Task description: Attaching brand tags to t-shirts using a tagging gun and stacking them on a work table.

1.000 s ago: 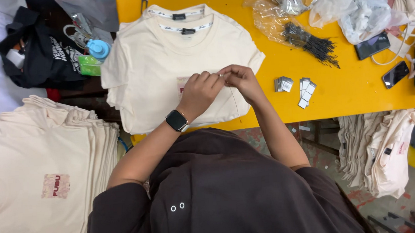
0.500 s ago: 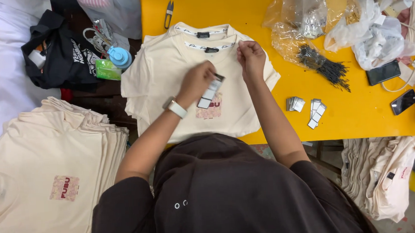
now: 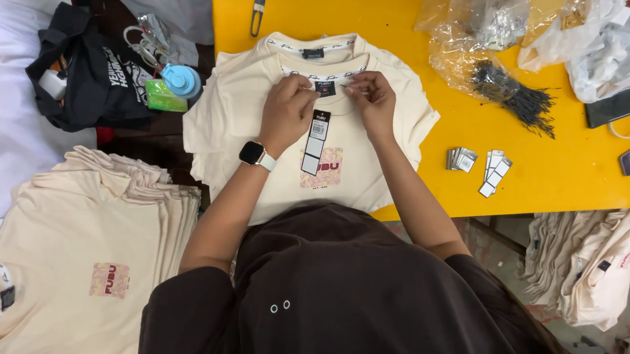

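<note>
A cream t-shirt (image 3: 268,121) with a small chest print lies on top of a short pile on the yellow table (image 3: 570,176). My left hand (image 3: 287,109), with a smartwatch on its wrist, pinches the shirt's collar by the dark neck label (image 3: 325,88). A long black-and-white hang tag (image 3: 314,142) dangles from that spot down over the chest. My right hand (image 3: 373,97) grips the collar just to the right of the label. Both hands are almost touching.
Loose hang tags (image 3: 478,165) lie right of the shirt, a bundle of black tag strings (image 3: 514,98) and clear plastic bags (image 3: 494,13) behind them. Thread snips (image 3: 257,9) sit above the shirt. A stack of cream shirts (image 3: 80,264) is at lower left, a black bag (image 3: 86,74) upper left.
Both hands moved up from the shirt's chest to the collar. The hang tag, held at the chest before, now hangs from the neck label.
</note>
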